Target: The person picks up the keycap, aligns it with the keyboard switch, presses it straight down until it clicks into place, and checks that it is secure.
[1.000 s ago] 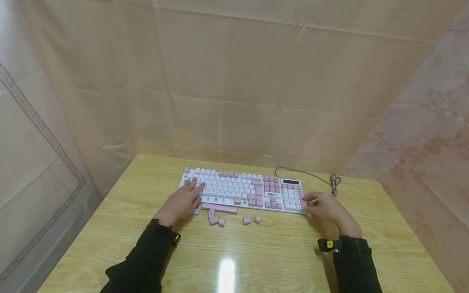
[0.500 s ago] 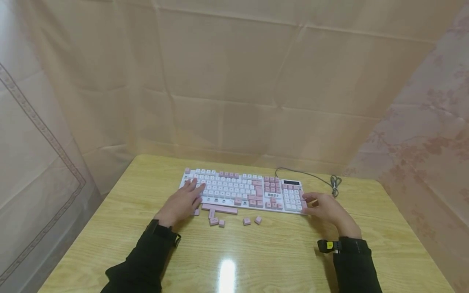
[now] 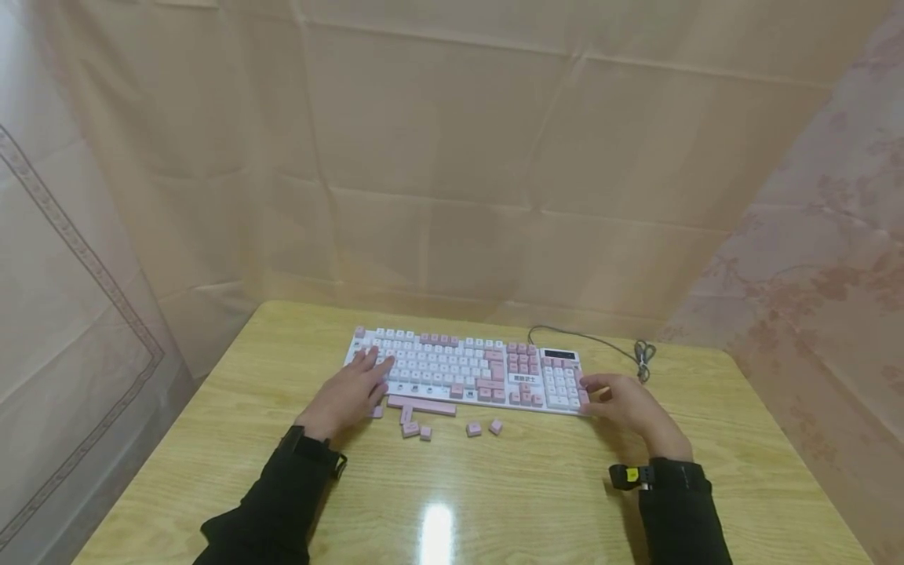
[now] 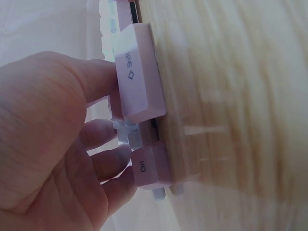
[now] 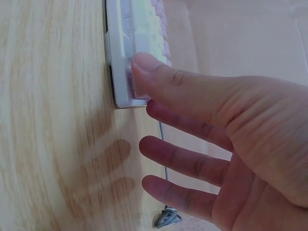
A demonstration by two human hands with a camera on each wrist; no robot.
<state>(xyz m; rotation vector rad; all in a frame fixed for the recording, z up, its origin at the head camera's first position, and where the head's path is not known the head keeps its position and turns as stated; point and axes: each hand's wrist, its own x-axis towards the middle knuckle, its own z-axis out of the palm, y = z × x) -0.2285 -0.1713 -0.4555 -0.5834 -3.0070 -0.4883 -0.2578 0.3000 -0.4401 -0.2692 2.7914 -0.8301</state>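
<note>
The keyboard (image 3: 462, 370) lies flat toward the far side of the worktop (image 3: 537, 486), with loose caps (image 3: 474, 429) and the long space bar (image 3: 422, 406) along its near edge. We see the left hand (image 3: 348, 394) released, its fingers spread over the left-end keys. The right hand (image 3: 628, 406) has thumb and index finger at the right end, the other fingers free; we cannot tell whether these two pinch.

We judge the likeliest fault to be a sideways shift of the keyboard: an uneven pull at the right end could drive its near edge into the space bar and scatter the caps. The left hand, if it sweeps nearer, could knock the caps beside it. Grit or a clumsy fingertip could harm the bare sockets (image 3: 415, 390), and a long slide could tug the cable bundle (image 3: 643, 362).

Of the writing, we read "Shift" with an arrow on the shift cap (image 4: 134, 72) and "Ctrl" on the control cap (image 4: 151, 168). The label (image 3: 525, 379) bears dark Chinese characters, the last two apparently 武士; the first two are too small to confirm. We find no other legible brand.
</note>
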